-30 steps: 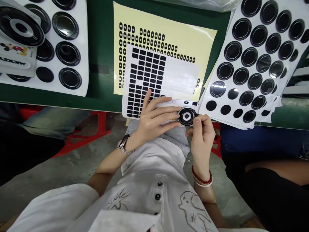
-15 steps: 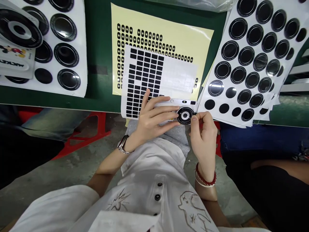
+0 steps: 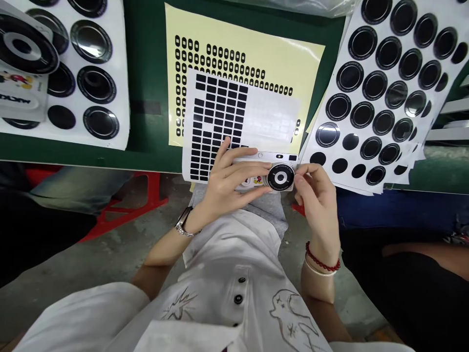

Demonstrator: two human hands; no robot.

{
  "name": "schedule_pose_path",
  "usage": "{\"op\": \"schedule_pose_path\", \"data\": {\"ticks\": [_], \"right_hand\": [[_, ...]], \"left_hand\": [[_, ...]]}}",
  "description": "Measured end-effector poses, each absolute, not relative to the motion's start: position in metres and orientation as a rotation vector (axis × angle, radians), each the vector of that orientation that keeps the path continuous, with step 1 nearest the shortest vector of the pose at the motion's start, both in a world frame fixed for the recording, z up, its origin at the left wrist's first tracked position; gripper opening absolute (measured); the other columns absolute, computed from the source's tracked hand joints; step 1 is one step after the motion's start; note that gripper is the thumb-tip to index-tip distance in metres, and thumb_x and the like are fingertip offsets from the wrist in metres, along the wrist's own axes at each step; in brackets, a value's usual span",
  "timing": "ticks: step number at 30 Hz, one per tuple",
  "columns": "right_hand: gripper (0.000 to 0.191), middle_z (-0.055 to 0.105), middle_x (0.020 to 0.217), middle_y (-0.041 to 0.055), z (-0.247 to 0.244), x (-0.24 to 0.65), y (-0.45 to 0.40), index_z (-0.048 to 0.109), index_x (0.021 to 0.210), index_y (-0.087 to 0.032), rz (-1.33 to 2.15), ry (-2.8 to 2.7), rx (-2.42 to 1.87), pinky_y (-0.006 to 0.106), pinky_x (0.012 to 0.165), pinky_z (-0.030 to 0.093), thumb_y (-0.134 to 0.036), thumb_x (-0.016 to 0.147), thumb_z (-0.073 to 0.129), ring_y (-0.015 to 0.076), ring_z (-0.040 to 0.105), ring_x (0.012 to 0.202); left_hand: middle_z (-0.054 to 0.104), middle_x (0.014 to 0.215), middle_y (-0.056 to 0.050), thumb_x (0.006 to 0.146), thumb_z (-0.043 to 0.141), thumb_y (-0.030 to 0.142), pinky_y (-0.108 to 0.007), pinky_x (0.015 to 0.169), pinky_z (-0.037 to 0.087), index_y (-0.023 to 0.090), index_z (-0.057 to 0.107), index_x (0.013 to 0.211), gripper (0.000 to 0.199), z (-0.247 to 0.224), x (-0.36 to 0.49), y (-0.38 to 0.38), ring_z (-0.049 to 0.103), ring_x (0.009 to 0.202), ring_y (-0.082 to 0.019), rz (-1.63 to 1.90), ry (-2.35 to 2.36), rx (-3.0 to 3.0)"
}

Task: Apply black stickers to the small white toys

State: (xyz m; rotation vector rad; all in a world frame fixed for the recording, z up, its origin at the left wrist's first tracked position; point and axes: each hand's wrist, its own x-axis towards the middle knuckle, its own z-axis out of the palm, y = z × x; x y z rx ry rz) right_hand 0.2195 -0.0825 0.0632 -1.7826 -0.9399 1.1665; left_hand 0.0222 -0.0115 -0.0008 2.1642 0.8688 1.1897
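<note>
A white camera-shaped item (image 3: 252,182) with a small cartoon figure lies at the table's front edge. On its right part is a black round lens disc (image 3: 280,177) with a grey ring. My left hand (image 3: 229,178) lies over the item's left part, fingers wrapped on it and fingertips at the disc's left rim. At the disc's right edge, my right hand (image 3: 317,188) has thumb and forefinger pinched together; whether anything is between them is too small to tell. A white sheet of black rectangle stickers (image 3: 220,112) lies just behind, over a yellow sheet (image 3: 286,54) of small black stickers.
Sheets of round black stickers (image 3: 384,93) lie on the right of the green table (image 3: 146,73). More such sheets (image 3: 106,93) are at the left, under another camera-shaped item (image 3: 25,93). People's legs show on both sides, with a red stool (image 3: 150,190) at the left.
My right hand has shifted slightly right, off the disc's right rim. More of the disc and the cartoon figure now shows. My left hand has barely moved.
</note>
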Motion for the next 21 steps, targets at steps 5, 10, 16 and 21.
{"op": "schedule_pose_path", "data": {"ticks": [5,10,16,21], "right_hand": [[0.011,0.062,0.116,0.0026,0.068,0.232,-0.074,0.072,0.111,-0.026,1.221,-1.112,-1.706,0.028,0.055,0.039,-0.03,0.101,0.069,0.0083,0.049,0.064],[0.014,0.056,0.116,0.0023,0.064,0.242,-0.073,0.066,0.114,-0.027,1.297,-1.197,-1.657,0.029,0.057,0.043,-0.033,0.102,0.069,0.0082,0.046,0.064],[0.039,0.048,0.114,0.0016,0.068,0.227,-0.068,0.061,0.114,-0.026,1.175,-1.331,-1.843,0.028,0.055,0.042,-0.04,0.087,0.085,0.0092,0.046,0.068],[0.032,0.047,0.101,0.0016,0.06,0.19,-0.063,0.054,0.096,-0.024,0.717,-1.238,-1.947,0.032,0.066,0.043,-0.043,0.09,0.08,0.0154,0.047,0.078]], "left_hand": [[0.082,0.112,0.001,0.093,0.086,0.036,-0.056,0.122,0.053,0.029,0.069,0.118,0.031,0.002,0.018,-0.01,0.073,0.125,-0.024,1.103,0.855,2.178],[0.082,0.112,0.0,0.093,0.086,0.034,-0.052,0.116,0.057,0.029,0.069,0.121,0.033,0.005,0.019,-0.008,0.073,0.124,-0.024,1.096,0.836,2.146],[0.083,0.112,0.0,0.092,0.087,0.031,-0.05,0.12,0.054,0.026,0.068,0.119,0.034,0.007,0.02,-0.01,0.072,0.126,-0.024,1.095,0.829,2.112],[0.082,0.111,0.0,0.094,0.085,0.029,-0.048,0.12,0.054,0.027,0.067,0.124,0.034,0.005,0.021,-0.012,0.073,0.125,-0.023,1.096,0.861,2.094]]}}
